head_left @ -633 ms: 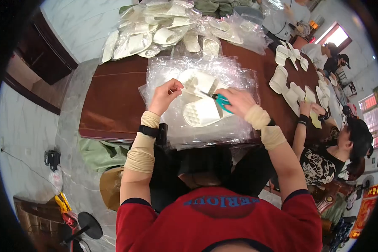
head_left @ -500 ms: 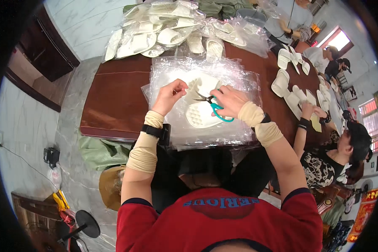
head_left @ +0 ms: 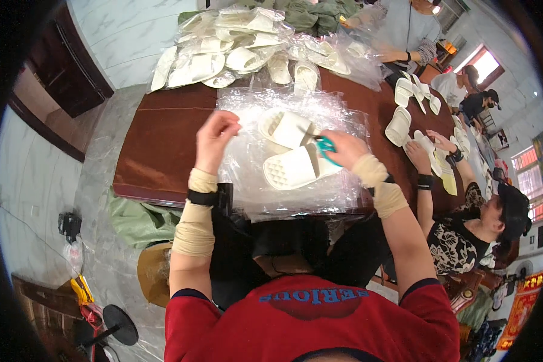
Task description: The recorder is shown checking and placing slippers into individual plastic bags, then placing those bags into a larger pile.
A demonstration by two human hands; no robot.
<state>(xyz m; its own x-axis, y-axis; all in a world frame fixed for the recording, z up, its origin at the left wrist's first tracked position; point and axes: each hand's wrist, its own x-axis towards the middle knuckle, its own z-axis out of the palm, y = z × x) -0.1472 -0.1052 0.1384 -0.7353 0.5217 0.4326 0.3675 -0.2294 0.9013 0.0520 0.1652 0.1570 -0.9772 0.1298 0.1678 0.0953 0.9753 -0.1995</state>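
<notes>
With the right grip [head_left: 347, 148] curled around the teal-handled scissors [head_left: 326, 145] and the left grip [head_left: 213, 137] loosely pinched, on what I cannot tell, the pale slippers [head_left: 294, 166] lie between both, probably light, soft and springy, easiest held by their outer edges.

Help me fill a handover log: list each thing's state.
Central slippers: unbagged, straps up.
Scissors: held, blade opening unclear.
Right hand: closed on the scissors.
Left hand: curled, off the slippers.
Clear plastic: layered beneath the central slippers.
Far slippers: bagged, heaped.
Right-side slippers: unbagged.
Door: open.
</notes>
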